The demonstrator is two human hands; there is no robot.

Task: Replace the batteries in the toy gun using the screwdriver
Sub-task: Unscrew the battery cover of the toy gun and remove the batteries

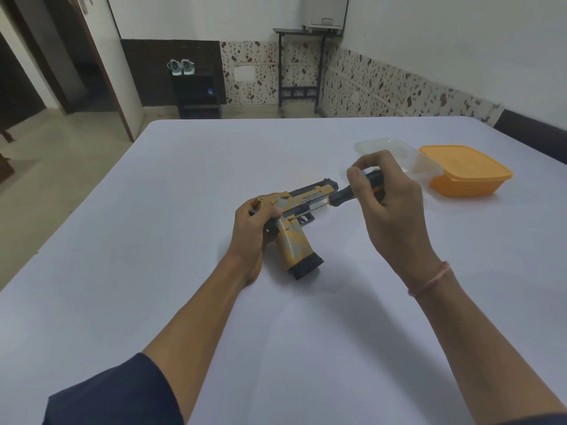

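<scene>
left hand (253,233) grips the rear of the toy gun (296,223), grip base on the table (184,179). right hand (388,200) pinches the screwdriver (352,193), tip against the gun's side.

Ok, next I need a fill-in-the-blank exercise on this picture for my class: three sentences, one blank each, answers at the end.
1. The right hand holds a black-handled ____.
2. The yellow-and-black plastic toy gun is gripped by the person's ____.
3. The square plastic box beside the clear plastic container is coloured ____.
Missing words: screwdriver; left hand; orange.
</scene>
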